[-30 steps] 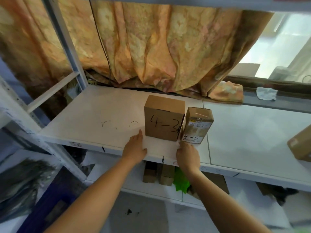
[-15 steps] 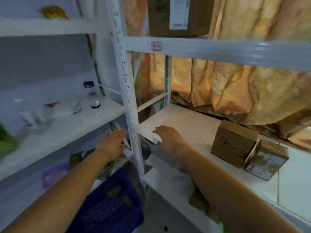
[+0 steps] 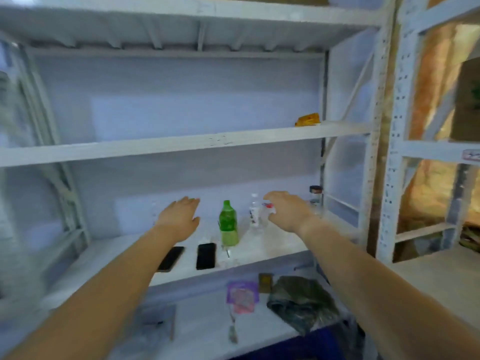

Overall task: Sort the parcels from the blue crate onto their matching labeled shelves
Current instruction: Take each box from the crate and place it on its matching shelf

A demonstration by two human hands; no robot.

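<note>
Matt painted metal shelving, with plastic and cloth.
The shelf (image 3: 181, 145) is matt white-painted metal. The green bottle (image 3: 228, 224) is glossy translucent plastic. Two phones (image 3: 206, 255) show smooth glossy black faces. The curtain (image 3: 428, 87) is soft cloth, and the blue crate (image 3: 311, 344) looks like plastic.

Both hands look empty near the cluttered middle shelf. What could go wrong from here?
The right hand hangs close to the clear bottle and green bottle; a sweep might topple them onto the phones. The frame is motion-blurred, so a fast reach toward the blue crate could be poorly aimed.
</note>
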